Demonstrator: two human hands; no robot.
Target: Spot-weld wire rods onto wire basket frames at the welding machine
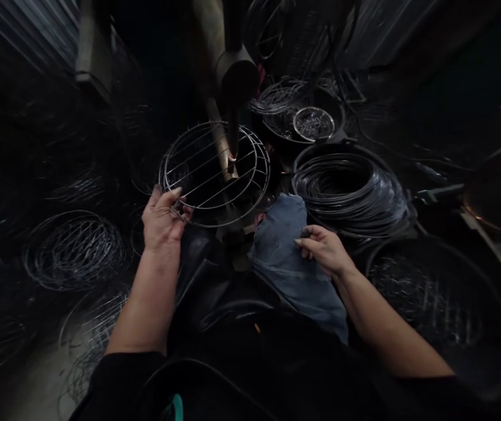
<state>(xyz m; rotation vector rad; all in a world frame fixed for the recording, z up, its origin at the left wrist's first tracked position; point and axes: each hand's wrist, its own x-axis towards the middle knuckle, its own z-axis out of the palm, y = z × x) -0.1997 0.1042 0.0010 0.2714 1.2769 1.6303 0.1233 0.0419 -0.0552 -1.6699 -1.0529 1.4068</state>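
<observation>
My left hand (165, 217) is closed on the near left rim of a round wire rack (208, 186), thumb on top and fingers below. The rack has two rings crossed by thin parallel wires and is held roughly level. A copper-coloured bar (221, 143) and a dark pointed rod (233, 131) meet within the rack's outline; whether they touch a wire is unclear. My right hand (322, 248) hovers over the blue denim cloth (279, 234) on my lap, thumb and fingers pinched together. Anything between those fingertips is too small or dark to make out.
Right of the rack sits a tub with coiled wire (342, 187). Behind it, a dark basin (340, 120) holds small metal pieces and a ring-rimmed dish (314, 124). A pile of wire racks (75, 251) lies at left. A large dark basin (434, 292) is at lower right.
</observation>
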